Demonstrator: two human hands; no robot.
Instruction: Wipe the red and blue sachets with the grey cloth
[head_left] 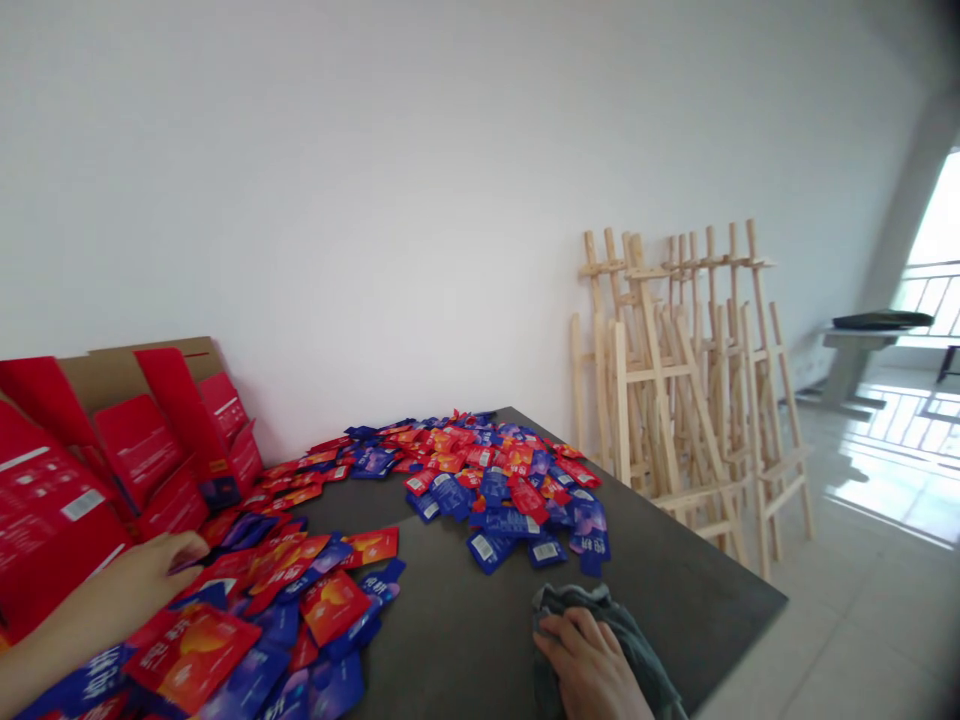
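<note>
My right hand (592, 655) rests on a dark grey-green cloth (652, 655) at the table's front, its fingers bent and gripping the fabric. At the left, my left hand (166, 565) reaches to the edge of a heap of small flat sachets (337, 605), close beside the red boxes. Its fingers are curled together among the sachets; what lies between them is hidden. The sachets are red-orange and blue-purple, lying loosely over one another. A second heap of the same sachets (495, 490) spreads across the back of the table.
Open red cardboard boxes (176, 425) stand against the wall at the left. The dark table (450, 620) has its right edge near several wooden easels (660, 375) leaning by the wall. Farther right, a black object (883, 320) lies on a pale stand (855, 360).
</note>
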